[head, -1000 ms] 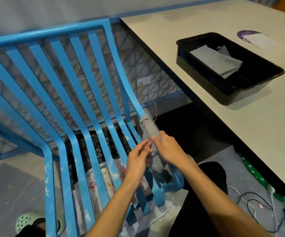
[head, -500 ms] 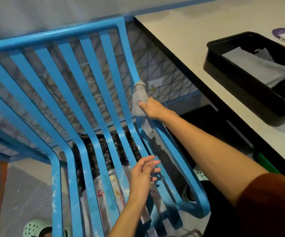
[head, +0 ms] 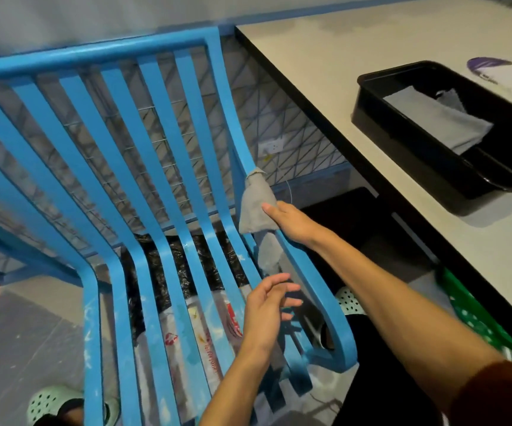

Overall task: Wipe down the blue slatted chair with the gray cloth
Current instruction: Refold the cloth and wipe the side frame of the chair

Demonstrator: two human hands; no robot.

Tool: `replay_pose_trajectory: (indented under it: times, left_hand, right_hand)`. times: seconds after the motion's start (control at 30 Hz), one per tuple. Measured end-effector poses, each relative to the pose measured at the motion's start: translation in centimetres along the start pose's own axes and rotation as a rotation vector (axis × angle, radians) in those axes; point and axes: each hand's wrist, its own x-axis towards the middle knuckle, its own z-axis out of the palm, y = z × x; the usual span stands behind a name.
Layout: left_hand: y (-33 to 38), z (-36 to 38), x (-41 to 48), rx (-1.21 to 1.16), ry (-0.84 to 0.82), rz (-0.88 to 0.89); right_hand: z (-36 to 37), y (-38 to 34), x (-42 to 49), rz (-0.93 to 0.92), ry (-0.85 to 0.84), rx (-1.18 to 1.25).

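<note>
Beside table (head: 356, 72), R hand (head: 291, 221) grips gray cloth (head: 253, 207), fingers behind chair (head: 95, 55); L hand (head: 264, 315) loose.

We class the blue slatted chair (head: 168, 167) as smooth moulded plastic with a semi-gloss sheen. Pale scuffs and whitish flecks mar its seat slats toward 6 o'clock. The gray cloth (head: 256, 207), on the outer slat at 3 o'clock of the chair, is soft, matt woven fabric. At 2 o'clock we find the table (head: 341, 72), topped in matt pale laminate. It bears a glossy black plastic tray (head: 402, 142), which holds a second matt gray fabric piece (head: 439, 124).
</note>
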Motion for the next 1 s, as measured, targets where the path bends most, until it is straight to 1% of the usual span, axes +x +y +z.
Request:
replay_pose_trajectory:
  times: [0.1,0.2,0.27,0.33,0.53,0.67,0.73,0.83,1.0]
  left_hand:
    - [-0.5,0.7,-0.8,0.013,-0.024,0.006]
    - [-1.2,1.0,-1.7,0.028,-0.010,-0.016]
    - [-1.7,1.2,-2.3,0.038,-0.005,-0.027]
    - [-2.0,1.3,-3.0,0.050,-0.003,-0.027]
    - [-3.0,1.2,-4.6,0.060,0.003,-0.032]
    - [-3.3,1.5,-5.3,0.048,0.001,-0.022]
    - [-3.1,1.5,-5.3,0.035,0.004,0.002]
    - [-2.4,1.7,-5.0,0.031,-0.009,0.047]
    - [-1.3,2.4,-4.2,0.077,-0.029,0.054]
  right_hand:
    - [0.1,1.5,-4.5,0.031,-0.051,0.172]
    - [0.3,2.4,-8.7,0.049,-0.109,0.374]
    - [0.4,2.9,-10.9,0.057,-0.112,0.453]
    - [0.6,3.6,-12.6,0.052,-0.091,0.466]
    - [1.0,5.7,-18.4,0.027,-0.025,0.440]
    - [2.4,7.7,-20.6,0.026,0.063,0.284]
    - [2.8,7.7,-20.9,0.019,0.104,0.258]
    - [2.5,6.8,-20.2,0.019,0.114,0.204]
    - [2.0,5.5,-18.6,0.035,0.124,0.004]
